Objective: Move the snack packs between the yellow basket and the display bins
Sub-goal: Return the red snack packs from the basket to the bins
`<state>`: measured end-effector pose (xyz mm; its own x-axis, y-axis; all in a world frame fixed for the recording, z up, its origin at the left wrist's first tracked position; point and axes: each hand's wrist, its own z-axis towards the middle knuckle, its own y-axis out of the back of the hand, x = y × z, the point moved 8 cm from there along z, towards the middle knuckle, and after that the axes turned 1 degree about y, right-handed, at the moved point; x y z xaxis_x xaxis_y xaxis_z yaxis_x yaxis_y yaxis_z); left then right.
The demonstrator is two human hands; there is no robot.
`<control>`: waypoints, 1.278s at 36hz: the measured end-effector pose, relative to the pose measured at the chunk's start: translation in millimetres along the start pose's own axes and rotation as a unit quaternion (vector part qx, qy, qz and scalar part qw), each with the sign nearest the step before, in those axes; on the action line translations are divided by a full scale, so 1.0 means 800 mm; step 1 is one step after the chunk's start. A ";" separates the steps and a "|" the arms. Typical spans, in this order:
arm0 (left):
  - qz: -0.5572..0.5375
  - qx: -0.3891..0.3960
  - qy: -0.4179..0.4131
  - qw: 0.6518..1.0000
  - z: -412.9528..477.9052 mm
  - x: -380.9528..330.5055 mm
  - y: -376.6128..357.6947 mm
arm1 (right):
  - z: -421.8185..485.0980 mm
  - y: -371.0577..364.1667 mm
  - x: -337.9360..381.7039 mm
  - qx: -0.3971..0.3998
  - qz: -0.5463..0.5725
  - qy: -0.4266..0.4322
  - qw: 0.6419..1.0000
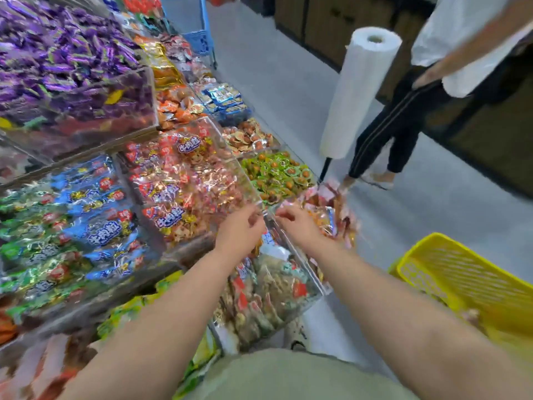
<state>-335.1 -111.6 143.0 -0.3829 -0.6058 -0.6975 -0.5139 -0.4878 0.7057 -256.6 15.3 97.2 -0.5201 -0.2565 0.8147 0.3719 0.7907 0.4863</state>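
Reaching forward at the centre of the frame, the person's left hand [240,226] and right hand [301,226] are nearly meeting at the near corner of a clear acrylic display bin [240,168] that is holding shiny red and orange snack packs [178,180]. Both hands' fingers are curling toward that corner, but motion blur is hiding the fingertips. Whether either hand is gripping a pack, pinching the rim or holding nothing cannot be told. Just right of the right hand a loose heap of orange-red wrapped packs [337,220] is lying, blurred. Below the forearms another clear bin [317,295] is showing brown and green packets [268,287]. The yellow plastic mesh basket [461,272] is sitting at the lower right of the frame, well apart from both hands. At the left, blue foil packs [98,215] and green foil packs [34,255] are filling neighbouring bins, and purple wrapped sweets [57,53] are piling up in the upper left. Right of centre, small green packs with orange spots [277,174] are lying in a further bin. A white roll of plastic bags [360,90] is standing upright above them — and a second person in a white top and dark striped trousers [398,119] is standing at the upper right.
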 end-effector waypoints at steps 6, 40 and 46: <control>0.037 0.258 0.099 0.960 -0.073 0.038 -0.151 | -0.123 0.018 -0.182 -0.074 0.065 -0.191 0.977; 0.037 0.406 0.271 0.872 -0.223 -0.083 -0.490 | -0.485 0.245 -0.535 -0.188 0.277 -0.454 0.826; 0.034 0.393 0.273 0.877 -0.195 -0.118 -0.518 | -0.435 0.308 -0.540 -0.230 0.327 -0.403 0.823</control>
<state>34.0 49.7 -64.1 -0.1186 -0.9324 -0.3414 -0.9569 0.0155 0.2900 327.3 127.4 -24.6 -0.3654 0.7393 0.5656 0.9304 0.2721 0.2454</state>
